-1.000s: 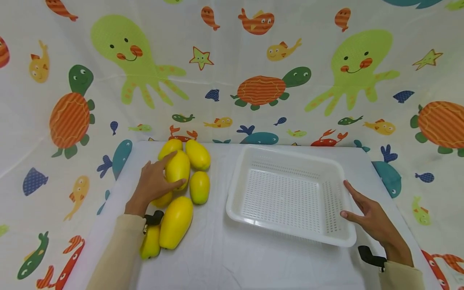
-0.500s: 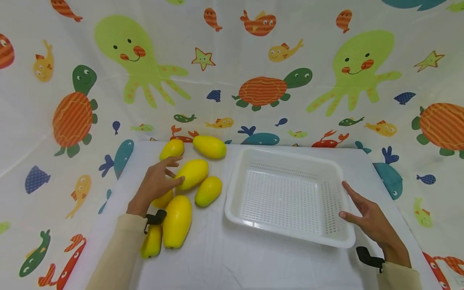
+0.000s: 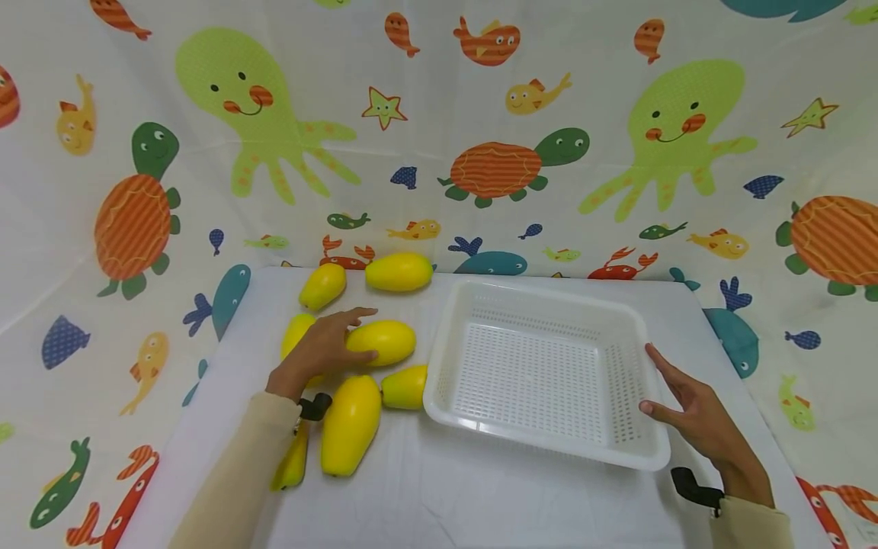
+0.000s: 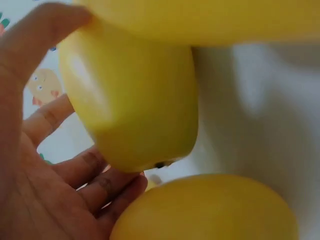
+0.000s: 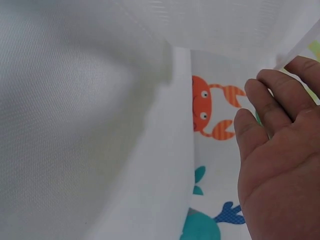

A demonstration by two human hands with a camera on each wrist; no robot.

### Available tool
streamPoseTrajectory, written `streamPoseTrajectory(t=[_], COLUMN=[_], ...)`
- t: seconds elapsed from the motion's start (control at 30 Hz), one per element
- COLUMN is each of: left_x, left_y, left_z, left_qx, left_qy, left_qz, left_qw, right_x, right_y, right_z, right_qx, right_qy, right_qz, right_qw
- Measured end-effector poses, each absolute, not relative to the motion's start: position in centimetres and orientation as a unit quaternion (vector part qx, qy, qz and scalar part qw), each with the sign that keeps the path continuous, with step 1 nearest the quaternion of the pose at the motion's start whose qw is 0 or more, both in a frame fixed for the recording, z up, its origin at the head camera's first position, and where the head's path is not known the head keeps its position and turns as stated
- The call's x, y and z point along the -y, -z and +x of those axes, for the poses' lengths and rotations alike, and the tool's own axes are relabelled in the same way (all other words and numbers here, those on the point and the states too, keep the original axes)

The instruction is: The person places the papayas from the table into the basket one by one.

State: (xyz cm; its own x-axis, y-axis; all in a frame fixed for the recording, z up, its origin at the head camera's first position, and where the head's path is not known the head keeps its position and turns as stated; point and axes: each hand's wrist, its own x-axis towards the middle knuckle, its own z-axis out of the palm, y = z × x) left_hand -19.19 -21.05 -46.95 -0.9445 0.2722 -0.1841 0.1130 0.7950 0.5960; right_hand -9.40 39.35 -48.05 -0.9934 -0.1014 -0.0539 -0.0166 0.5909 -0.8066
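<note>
Among a group of yellow mangoes, my left hand (image 3: 322,351) grips one mango (image 3: 382,342), thumb on its near side and fingers on its far side. In the left wrist view the thumb tip meets that mango (image 4: 135,105), and the fingers lie behind it. My right hand (image 3: 700,412) holds the right rim of a white perforated plastic basket (image 3: 535,442), thumb tip over the rim. In the right wrist view, the fingers (image 5: 272,100) reach to the basket's outer wall (image 5: 215,25); the thumb is out of view there.
One mango (image 3: 405,387) lies at the basket's left edge. A large mango (image 3: 350,427) is near the left wrist; another mango (image 3: 291,461) is partly behind the forearm. Two mangoes (image 3: 399,272) sit at the back. A sea-animal curtain (image 3: 411,76) rises behind the white table (image 3: 480,503).
My left hand has moved right and closed on the mango, which has rolled toward the basket. The back mango and the one beside the basket have turned sideways and shifted right. The right hand stays.
</note>
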Motion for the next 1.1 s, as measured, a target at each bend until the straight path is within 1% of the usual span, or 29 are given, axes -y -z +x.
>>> streamPoseTrajectory(t=[0.1, 0.27, 0.5, 0.8, 1.1], left_x=[20.6, 20.2, 20.0, 19.5, 18.2], left_y=[47.0, 47.1, 46.7, 45.0, 43.0], left_z=[-19.2, -19.1, -19.0, -18.6, -18.4], left_qx=[-0.94, -0.946, -0.94, -0.931, -0.925], left_qy=[-0.289, -0.271, -0.3, -0.332, -0.341], left_qz=[0.106, 0.106, 0.107, 0.132, 0.158], left_qw=[0.145, 0.141, 0.119, 0.079, 0.053], right_x=[-39.4, -39.4, -39.5, -39.5, -39.0], right_y=[48.1, 48.3, 48.4, 48.4, 48.3], right_z=[-9.4, -9.3, -9.4, -9.4, -9.7], right_qx=[-0.891, -0.891, -0.892, -0.896, -0.896], right_qy=[0.45, 0.451, 0.448, 0.44, 0.439], right_qz=[-0.033, -0.037, -0.041, -0.038, -0.046], right_qw=[0.046, 0.04, 0.039, 0.042, 0.043])
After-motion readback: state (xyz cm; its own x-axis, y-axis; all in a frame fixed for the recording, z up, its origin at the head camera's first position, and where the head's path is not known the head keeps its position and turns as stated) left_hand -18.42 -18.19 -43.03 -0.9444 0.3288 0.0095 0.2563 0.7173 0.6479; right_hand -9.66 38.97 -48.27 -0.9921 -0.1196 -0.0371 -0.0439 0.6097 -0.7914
